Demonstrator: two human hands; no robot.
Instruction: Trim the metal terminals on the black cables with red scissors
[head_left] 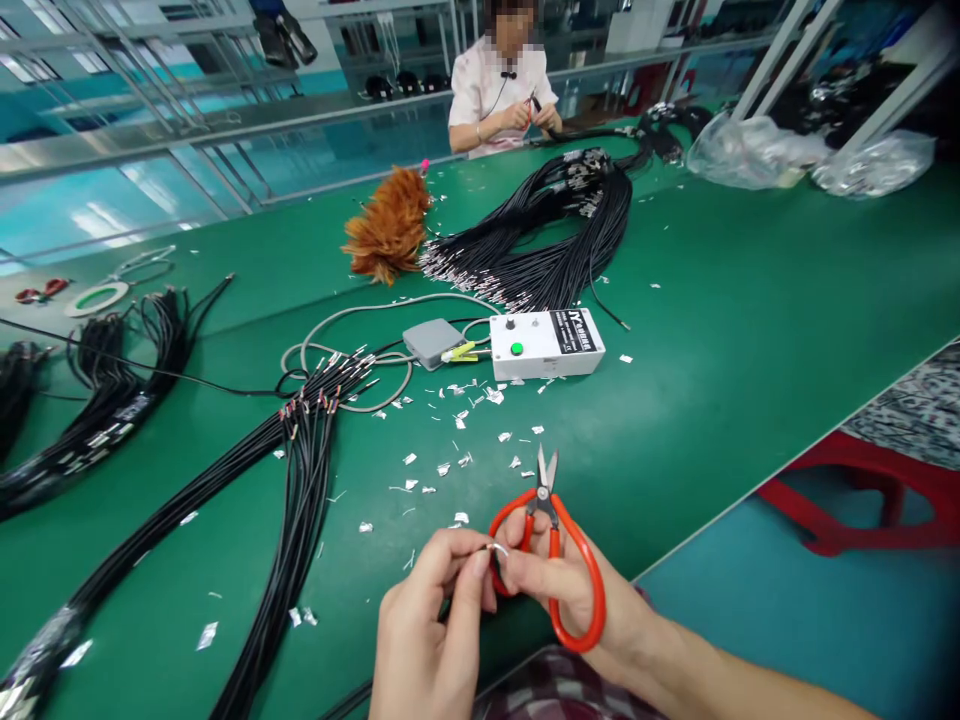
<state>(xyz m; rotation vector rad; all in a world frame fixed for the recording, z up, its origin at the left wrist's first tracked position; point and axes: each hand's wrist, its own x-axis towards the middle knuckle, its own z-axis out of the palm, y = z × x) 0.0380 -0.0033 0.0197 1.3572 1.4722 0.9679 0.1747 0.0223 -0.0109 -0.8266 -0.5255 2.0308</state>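
Observation:
My left hand [439,610] is closed, pinching the stripped end of a black cable [492,547] between thumb and fingertips. Close beside it, my right hand [574,585] carries red-handled scissors [592,590], hooked over the fingers with the blades pointing away and slightly apart. My right thumb and a fingertip meet at the thin pale wire from that same cable end. Most of this cable is hidden by my left hand. Small silvery foil scraps [461,422] lie on the green table beyond both hands.
Black cable bundles [300,480] lie at left, and a bigger bundle [540,230] lies farther back. A white box with a green button [547,345] stands mid-table by a grey block [433,343]. Behind are a brown feather duster [388,225] and a person [501,90]. A red stool [862,490] stands right.

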